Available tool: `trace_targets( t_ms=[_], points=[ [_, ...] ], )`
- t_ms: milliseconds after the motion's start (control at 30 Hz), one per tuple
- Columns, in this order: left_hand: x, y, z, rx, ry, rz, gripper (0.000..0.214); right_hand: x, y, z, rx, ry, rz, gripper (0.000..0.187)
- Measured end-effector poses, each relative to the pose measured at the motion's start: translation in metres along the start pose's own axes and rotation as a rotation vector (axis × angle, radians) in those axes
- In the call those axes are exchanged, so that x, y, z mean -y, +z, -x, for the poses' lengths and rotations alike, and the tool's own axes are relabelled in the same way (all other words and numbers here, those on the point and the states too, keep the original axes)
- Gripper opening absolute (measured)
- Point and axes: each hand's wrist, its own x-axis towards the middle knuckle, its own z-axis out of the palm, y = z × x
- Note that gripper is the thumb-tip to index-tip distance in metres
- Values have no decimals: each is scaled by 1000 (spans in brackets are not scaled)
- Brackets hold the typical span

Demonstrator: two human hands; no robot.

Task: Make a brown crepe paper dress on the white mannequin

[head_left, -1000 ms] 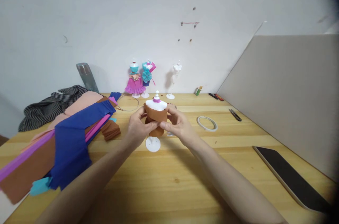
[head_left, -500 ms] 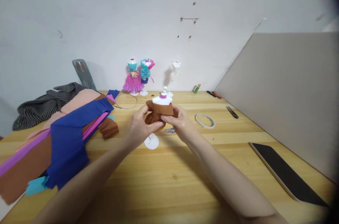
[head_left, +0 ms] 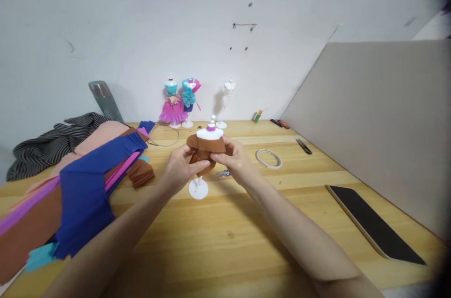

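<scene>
Now the small white mannequin point(head_left: 210, 134) leans further right than a second ago, between our hands above the worktop point(head_left: 229, 241). Our left hand point(head_left: 178, 166) and right hand point(head_left: 239, 162) each pinch its brown wrap point(head_left: 207, 144) in a closed grip. Any print on the green tube point(head_left: 258, 117) is too small for us to read.
</scene>
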Motion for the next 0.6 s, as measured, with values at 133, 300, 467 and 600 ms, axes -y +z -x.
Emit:
trace_targets(
  t_ms=[133, 300, 467, 600],
  points=[
    [-4, -1, 1, 19, 5, -32, 43, 1, 2, 1, 26, -8, 3, 42],
    [-6, 0, 2, 17, 20, -57, 42, 3, 6, 3, 30, 10, 0, 46],
    [-5, -1, 0, 27, 4, -63, 42, -2, 5, 1, -11, 18, -54, 41],
    [-10, -10, -3, 98, 13, -56, 50, -2, 1, -3, -54, 40, -195, 32]
  ],
)
